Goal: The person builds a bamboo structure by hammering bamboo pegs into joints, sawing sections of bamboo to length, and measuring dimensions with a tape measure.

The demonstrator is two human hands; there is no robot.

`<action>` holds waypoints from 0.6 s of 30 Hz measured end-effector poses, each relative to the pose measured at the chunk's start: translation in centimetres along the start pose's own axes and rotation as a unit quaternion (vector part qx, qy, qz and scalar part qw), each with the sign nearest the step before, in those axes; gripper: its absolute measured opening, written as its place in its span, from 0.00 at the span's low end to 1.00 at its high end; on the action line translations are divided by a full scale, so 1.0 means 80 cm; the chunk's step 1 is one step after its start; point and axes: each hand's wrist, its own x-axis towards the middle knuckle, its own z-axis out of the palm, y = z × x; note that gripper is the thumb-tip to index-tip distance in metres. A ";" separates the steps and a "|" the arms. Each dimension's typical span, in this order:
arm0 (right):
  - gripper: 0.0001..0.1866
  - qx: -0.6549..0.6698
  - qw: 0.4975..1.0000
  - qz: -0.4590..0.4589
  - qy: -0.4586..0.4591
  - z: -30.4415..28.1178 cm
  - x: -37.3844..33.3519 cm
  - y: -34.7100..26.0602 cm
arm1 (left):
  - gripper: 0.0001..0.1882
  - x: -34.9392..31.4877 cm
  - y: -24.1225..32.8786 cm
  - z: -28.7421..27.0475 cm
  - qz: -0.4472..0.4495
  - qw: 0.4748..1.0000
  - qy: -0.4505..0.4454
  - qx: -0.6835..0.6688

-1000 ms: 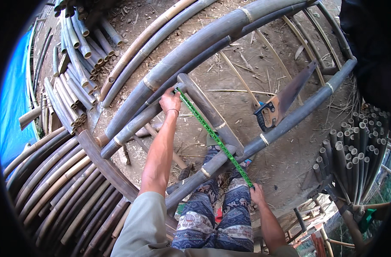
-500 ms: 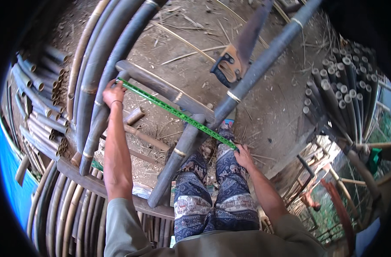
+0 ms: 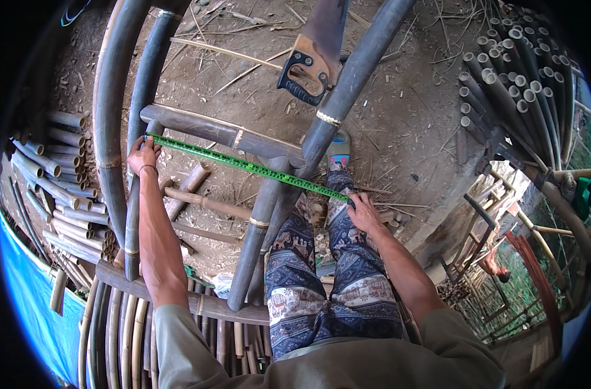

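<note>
A bright green measuring tape [image 3: 250, 166] with dark markings stretches between my hands, slanting down to the right. My left hand [image 3: 144, 155] pinches its far-left end beside an upright dark bamboo pole [image 3: 151, 71]. At the other end, over my right knee, my right hand [image 3: 365, 212] grips the tape; the dark piece there is mostly covered by my fingers. Under the tape lies a bamboo frame, with a split bamboo crosspiece [image 3: 218, 129] just beyond it. The tape passes over a short dark bamboo piece [image 3: 263, 220] near my left leg.
A handsaw [image 3: 305, 71] with a wooden handle rests against a long diagonal bamboo pole [image 3: 357, 78]. Cut bamboo is stacked at left [image 3: 75, 214] and bundled at right [image 3: 522, 84]. Bamboo slats [image 3: 124, 324] lie below my left arm. Strips and chips litter the dirt floor.
The view has shifted, so the frame and saw sit further left in the picture. Both hands still hold the tape taut, at nearly the same spots on the frame.
</note>
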 end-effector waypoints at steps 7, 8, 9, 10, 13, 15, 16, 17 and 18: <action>0.27 -0.039 0.996 -0.071 0.032 -0.014 -0.022 -0.028 | 0.21 0.019 -0.025 -0.071 0.071 0.987 0.076 0.124; 0.28 -0.048 0.995 -0.087 0.025 -0.019 -0.037 -0.023 | 0.22 -0.003 -0.021 -0.068 0.103 0.976 0.086 0.169; 0.30 -0.058 0.992 -0.116 0.012 -0.020 -0.056 -0.026 | 0.24 -0.019 -0.027 -0.088 0.092 0.976 0.075 0.184; 0.33 -0.040 0.992 -0.119 0.006 -0.030 -0.087 -0.037 | 0.27 -0.058 -0.026 -0.086 0.117 0.992 0.010 0.040; 0.40 0.004 0.983 -0.183 -0.032 -0.027 -0.161 -0.068 | 0.27 -0.152 -0.012 -0.178 0.077 0.997 0.016 0.028; 0.41 -0.021 0.973 -0.216 -0.081 -0.006 -0.195 -0.116 | 0.29 -0.178 -0.042 -0.279 0.018 0.993 0.055 -0.100; 0.40 -0.046 0.970 -0.216 -0.099 0.007 -0.205 -0.147 | 0.30 -0.175 -0.058 -0.328 0.034 0.991 0.081 -0.102; 0.39 -0.055 0.969 -0.208 -0.121 0.030 -0.209 -0.168 | 0.28 -0.179 -0.058 -0.366 0.016 0.991 0.105 -0.084; 0.38 -0.074 0.969 -0.185 -0.145 0.046 -0.213 -0.189 | 0.27 -0.179 -0.067 -0.397 0.006 0.992 0.104 -0.072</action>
